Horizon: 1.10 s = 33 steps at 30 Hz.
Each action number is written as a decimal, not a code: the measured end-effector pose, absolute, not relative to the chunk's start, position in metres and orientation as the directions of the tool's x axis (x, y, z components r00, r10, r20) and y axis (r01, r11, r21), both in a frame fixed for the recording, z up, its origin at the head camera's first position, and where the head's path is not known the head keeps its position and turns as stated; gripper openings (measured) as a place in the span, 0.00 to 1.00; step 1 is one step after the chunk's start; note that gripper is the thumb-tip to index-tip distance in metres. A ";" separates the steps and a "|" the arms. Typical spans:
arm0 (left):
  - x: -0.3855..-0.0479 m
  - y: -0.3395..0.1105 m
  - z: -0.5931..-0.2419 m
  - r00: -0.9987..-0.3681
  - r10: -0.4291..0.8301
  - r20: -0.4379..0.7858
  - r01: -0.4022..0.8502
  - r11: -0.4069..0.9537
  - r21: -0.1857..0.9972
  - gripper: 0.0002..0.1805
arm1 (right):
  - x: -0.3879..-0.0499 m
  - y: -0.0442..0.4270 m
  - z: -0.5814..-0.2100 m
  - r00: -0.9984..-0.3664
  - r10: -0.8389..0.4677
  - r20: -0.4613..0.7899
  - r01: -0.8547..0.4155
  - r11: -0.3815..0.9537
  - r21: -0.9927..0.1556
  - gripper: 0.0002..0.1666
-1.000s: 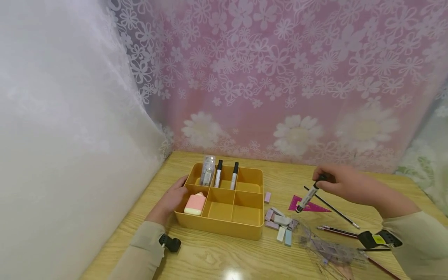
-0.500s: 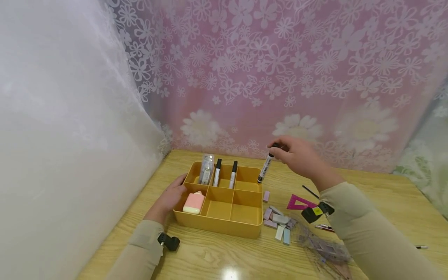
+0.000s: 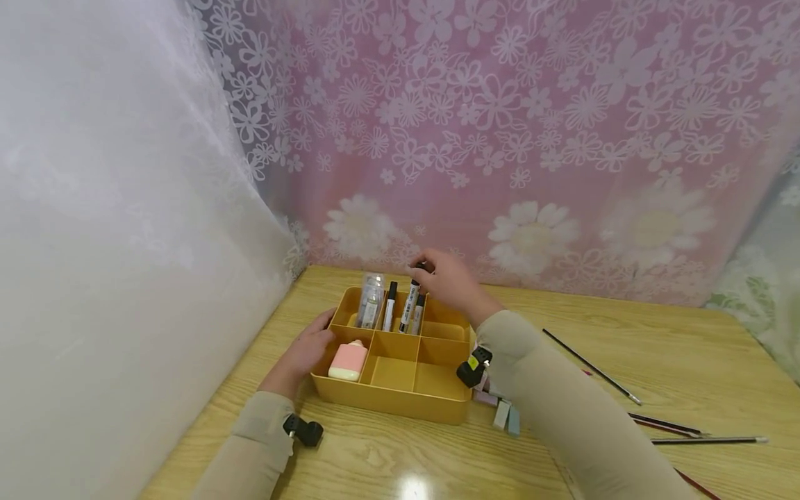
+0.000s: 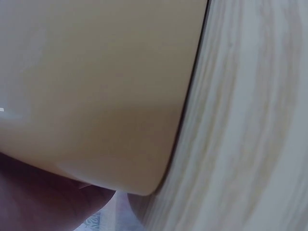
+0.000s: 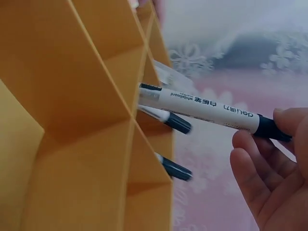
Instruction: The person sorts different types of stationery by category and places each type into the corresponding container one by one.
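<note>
A yellow organizer box (image 3: 394, 406) with several compartments stands on the table. My left hand (image 3: 305, 348) holds its left wall, the thumb at the rim; in the left wrist view part of that hand (image 4: 43, 204) shows beyond the wall. My right hand (image 3: 446, 281) pinches a whiteboard marker (image 5: 207, 107) by its black cap. The marker's lower end is tilted down into the back middle compartment, between two capped markers, one on the left (image 3: 390, 305) and one on the right (image 3: 419, 312). A clear plastic case (image 3: 370, 302) stands in the back left compartment.
A pink and cream bottle-shaped item (image 3: 348, 362) lies in the front left compartment. Small pastel blocks (image 3: 502, 414) sit right of the box, partly behind the right sleeve. Several pencils (image 3: 594, 368) lie further right. A floral curtain (image 3: 500, 173) hangs behind the table.
My right hand has carried the whiteboard marker leftward from above the pink triangle ruler to the back middle compartment, lowering its end inside. The left hand keeps its place on the box.
</note>
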State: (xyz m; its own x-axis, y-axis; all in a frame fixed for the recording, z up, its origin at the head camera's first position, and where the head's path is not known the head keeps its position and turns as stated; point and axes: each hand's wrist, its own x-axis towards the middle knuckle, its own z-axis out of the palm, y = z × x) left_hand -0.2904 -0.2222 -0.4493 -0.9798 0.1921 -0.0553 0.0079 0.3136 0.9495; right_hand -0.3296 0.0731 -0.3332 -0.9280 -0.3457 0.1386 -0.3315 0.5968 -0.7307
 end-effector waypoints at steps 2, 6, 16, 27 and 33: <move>-0.292 -0.222 -0.450 -0.981 0.186 -0.051 0.011 0.319 0.948 0.34 | -0.333 0.065 -0.338 -0.925 -0.358 0.126 -0.337 0.624 -0.705 0.17; -0.293 -0.222 -0.451 -0.983 0.176 -0.056 0.004 0.324 0.946 0.34 | -0.337 0.054 -0.346 -0.921 -0.365 0.134 -0.365 0.689 -0.626 0.15; -0.290 -0.222 -0.450 -0.977 0.204 -0.061 0.000 0.285 0.958 0.35 | -0.341 0.049 -0.362 -0.928 -0.356 0.110 -0.354 0.749 -0.560 0.14; -0.291 -0.221 -0.450 -0.978 0.206 -0.031 0.032 0.294 0.955 0.33 | -0.342 0.058 -0.354 -0.936 -0.343 0.081 -0.326 0.754 -0.570 0.24; -0.291 -0.221 -0.452 -0.982 0.186 -0.044 0.016 0.308 0.951 0.34 | -0.340 0.068 -0.348 -0.944 -0.325 0.058 -0.290 0.732 -0.616 0.24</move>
State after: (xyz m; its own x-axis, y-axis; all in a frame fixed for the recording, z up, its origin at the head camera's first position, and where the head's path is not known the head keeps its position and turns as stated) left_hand -0.2910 -0.2211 -0.4518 -0.9815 0.1863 -0.0436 0.0162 0.3076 0.9514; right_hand -0.3400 0.0679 -0.3484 -0.9440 -0.3249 0.0579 -0.2898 0.7323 -0.6162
